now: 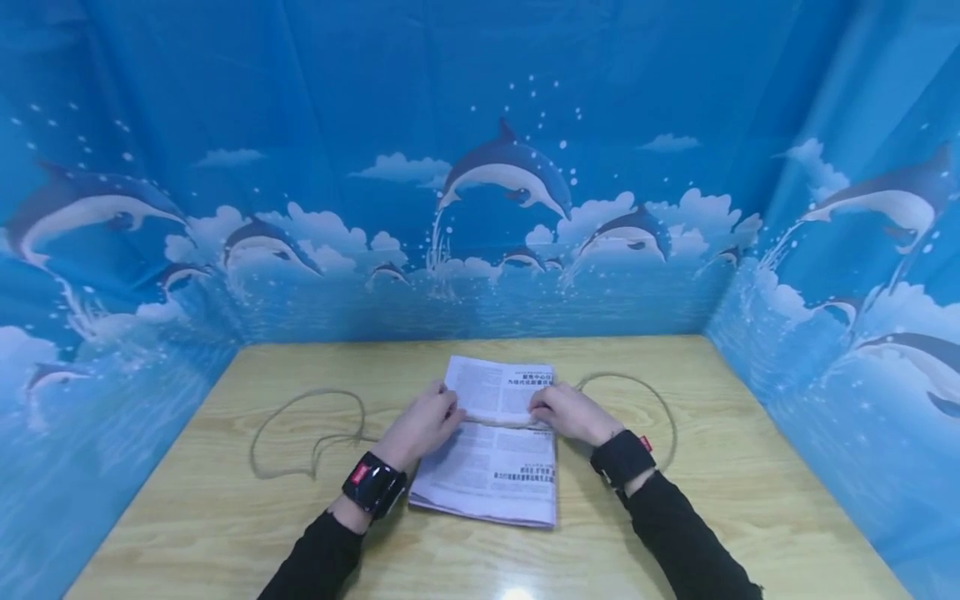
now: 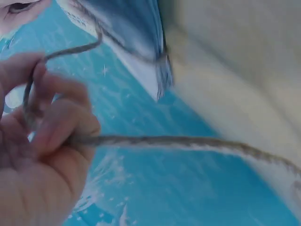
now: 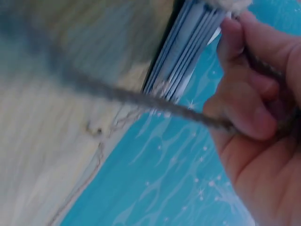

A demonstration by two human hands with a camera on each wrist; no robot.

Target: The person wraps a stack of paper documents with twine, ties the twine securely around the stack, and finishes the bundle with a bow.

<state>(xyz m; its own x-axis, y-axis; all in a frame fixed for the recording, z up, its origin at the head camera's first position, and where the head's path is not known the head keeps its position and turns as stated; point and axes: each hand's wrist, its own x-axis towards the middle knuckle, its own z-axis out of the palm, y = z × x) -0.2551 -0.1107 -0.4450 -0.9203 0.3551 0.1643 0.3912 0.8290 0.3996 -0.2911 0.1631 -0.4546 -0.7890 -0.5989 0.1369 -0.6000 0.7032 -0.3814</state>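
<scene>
A folded stack of newspaper (image 1: pixel 487 475) lies on the table, with a length of twine (image 1: pixel 498 423) running across its upper part. My left hand (image 1: pixel 423 421) grips the twine above the stack's left edge; in the left wrist view the twine (image 2: pixel 155 141) passes through curled fingers and out to the side. At the right edge my right hand (image 1: pixel 573 411) pinches the twine too. The right wrist view shows that strand (image 3: pixel 155 102) entering the curled fingers, beside the layered paper edges (image 3: pixel 181 52).
Loose twine (image 1: pixel 258 442) curls over the wooden table (image 1: pixel 187 533) on the left. Another loop (image 1: pixel 671 417) arcs out on the right. A blue curtain (image 1: pixel 337 100) printed with dolphins stands around the table's back and sides.
</scene>
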